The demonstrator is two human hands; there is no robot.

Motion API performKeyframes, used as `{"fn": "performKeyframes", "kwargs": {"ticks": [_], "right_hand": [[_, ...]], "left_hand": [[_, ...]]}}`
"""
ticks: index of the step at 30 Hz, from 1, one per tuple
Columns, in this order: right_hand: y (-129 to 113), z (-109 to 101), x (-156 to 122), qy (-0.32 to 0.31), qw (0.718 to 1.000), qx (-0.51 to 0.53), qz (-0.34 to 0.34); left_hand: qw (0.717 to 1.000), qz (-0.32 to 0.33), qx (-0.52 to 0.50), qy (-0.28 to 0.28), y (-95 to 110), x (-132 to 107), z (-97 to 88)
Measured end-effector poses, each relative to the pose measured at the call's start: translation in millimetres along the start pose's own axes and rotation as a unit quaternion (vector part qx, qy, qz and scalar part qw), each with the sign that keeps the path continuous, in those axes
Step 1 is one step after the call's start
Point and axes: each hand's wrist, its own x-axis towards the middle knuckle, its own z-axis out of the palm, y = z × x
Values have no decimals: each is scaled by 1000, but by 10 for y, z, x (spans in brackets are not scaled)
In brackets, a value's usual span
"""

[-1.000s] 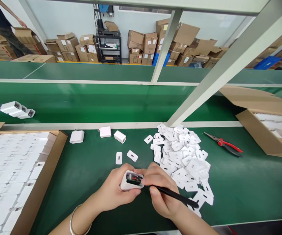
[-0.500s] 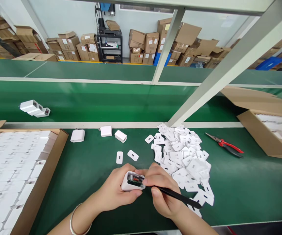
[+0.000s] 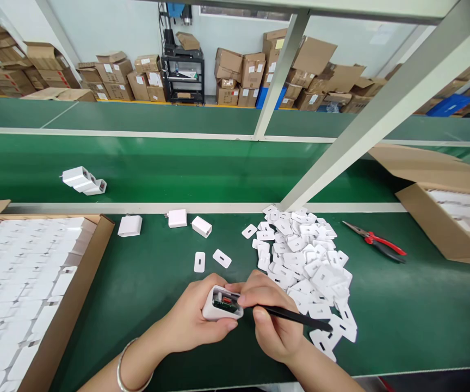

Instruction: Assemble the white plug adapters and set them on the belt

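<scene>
My left hand (image 3: pixel 196 313) is closed around a white charger housing (image 3: pixel 209 311), its open end turned up toward me. Inside the housing a circuit board (image 3: pixel 227 304) with small parts shows. Black tweezers (image 3: pixel 292 314) are gripped in my right hand (image 3: pixel 273 318), and their tips reach into the housing's opening, partly hidden by my fingers. Just beyond my hands lie two loose white cover plates (image 3: pixel 222 258) with slots. A large heap of the same plates (image 3: pixel 300 256) spreads beside and behind my right hand.
Red-handled pliers (image 3: pixel 376 240) lie at right, near an open carton (image 3: pixel 443 223). A carton wall (image 3: pixel 75 305) borders packed white chargers at left. Several chargers (image 3: pixel 129 226) stand along the rail; others (image 3: pixel 84 181) rest on the green belt. A slanted metal post (image 3: pixel 365 120) crosses the right side.
The group of chargers on the green belt has shifted to the right. The tweezers have tilted slightly, their rear end now higher. My hands stay nearly in place.
</scene>
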Motion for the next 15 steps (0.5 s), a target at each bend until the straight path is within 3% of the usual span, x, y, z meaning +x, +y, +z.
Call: {"fn": "performKeyframes", "kwargs": {"ticks": [10, 15], "right_hand": [[-2, 79, 14, 64, 994, 72, 50], [-12, 83, 35, 53, 995, 76, 38]], "left_hand": [[997, -9, -69, -33, -60, -26, 12], [995, -11, -96, -32, -61, -30, 24]]}}
